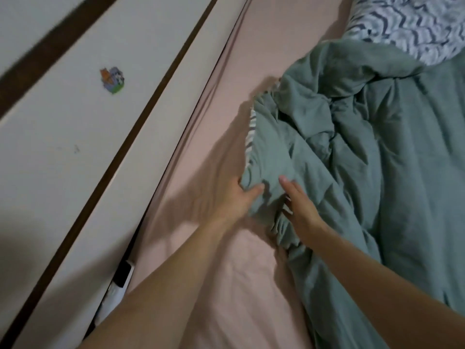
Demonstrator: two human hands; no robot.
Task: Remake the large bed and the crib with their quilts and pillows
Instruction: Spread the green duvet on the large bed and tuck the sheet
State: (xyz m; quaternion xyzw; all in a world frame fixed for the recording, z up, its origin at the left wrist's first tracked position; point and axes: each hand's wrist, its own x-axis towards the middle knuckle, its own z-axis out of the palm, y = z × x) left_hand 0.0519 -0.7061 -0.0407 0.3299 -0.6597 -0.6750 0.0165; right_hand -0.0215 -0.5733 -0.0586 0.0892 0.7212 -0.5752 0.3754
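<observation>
Head view over the large bed [226, 84], its pink sheet bare along the left side; the green quilt [377, 159] lies bunched on the right half of the mattress, its ruffled edge turned back to show a striped underside; the left hand [236, 197] grips the quilt's near corner, thumb on top of the fabric and fingers hidden beneath it; the right hand [299, 205] rests just beside it on the same corner, thumb stretched along the green cloth, its fingers out of sight in the folds, so whether it clamps the fabric cannot be told; a zigzag-patterned pillow [415, 26] lies at the upper right, touching the quilt; a white wardrobe [63, 134] with dark trim and a small sticker [112, 79] stands along the bed's left edge.
</observation>
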